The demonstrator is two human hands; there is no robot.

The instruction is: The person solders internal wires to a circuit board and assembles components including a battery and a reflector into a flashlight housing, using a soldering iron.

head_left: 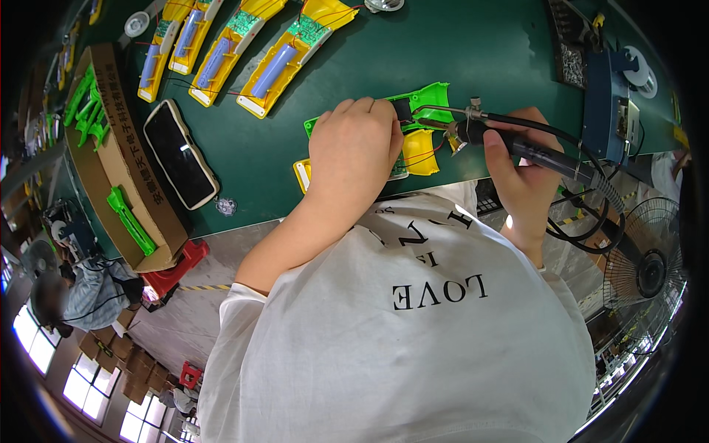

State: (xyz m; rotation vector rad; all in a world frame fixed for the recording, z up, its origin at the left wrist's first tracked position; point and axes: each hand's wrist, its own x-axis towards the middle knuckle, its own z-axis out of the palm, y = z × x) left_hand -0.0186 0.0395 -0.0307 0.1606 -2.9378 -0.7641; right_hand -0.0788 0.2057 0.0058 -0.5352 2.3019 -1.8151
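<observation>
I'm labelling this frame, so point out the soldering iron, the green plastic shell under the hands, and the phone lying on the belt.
soldering iron (pixel 517 144): head view, on its black handle in the right hand.
green plastic shell (pixel 432 96): head view, on its upper right end.
phone (pixel 179 155): head view, middle of its dark screen.

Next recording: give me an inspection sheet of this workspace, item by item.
Surface: dark green bench top.
Job's things: yellow and green plastic casing under the hands; a soldering iron with a metal feed tube points at it.
Clutter: four open yellow casings with blue cells in a row at the far edge; black phone; cardboard box with green parts; solder spool.
Hands: left hand presses on the casing, pinching a small black part; right hand grips the iron.
Cables: black iron cord loops off the bench; thin red wires at the casing.
Surroundings: floor fan, red stool, a seated person.
</observation>
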